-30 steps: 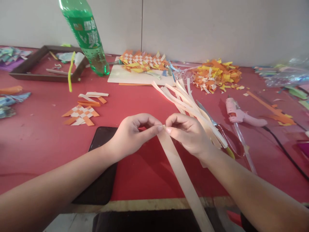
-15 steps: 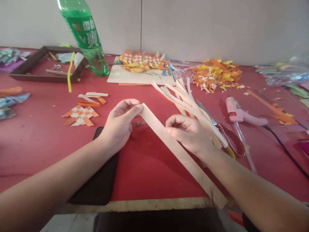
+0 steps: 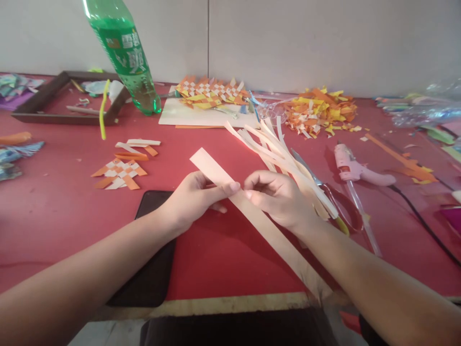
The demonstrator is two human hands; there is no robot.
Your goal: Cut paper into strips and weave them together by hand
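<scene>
A long cream paper strip [image 3: 266,223] runs slantwise from above my left hand down past the table's front edge. My left hand [image 3: 196,197] grips it a little below its upper end, thumb on top. Close beside, my right hand [image 3: 275,197] pinches the strip's right edge between thumb and fingers. Behind the right hand lies a bundle of cut cream strips [image 3: 288,156], partly over a pair of scissors [image 3: 333,197]. To the left rests a small woven orange-and-white paper piece [image 3: 120,172] with short folded strips [image 3: 135,149] above it.
A black phone-like slab [image 3: 147,269] lies under my left forearm. A pink glue gun [image 3: 355,166] with a cord is at right. At the back stand a green bottle [image 3: 133,72], a dark frame [image 3: 65,118], woven paper [image 3: 212,91] and a pile of orange and yellow paper pieces [image 3: 320,110].
My left hand has slid from the strip's upper tip down along it, close to my right hand. The strip's end now sticks out above the left hand. My right hand has barely moved.
</scene>
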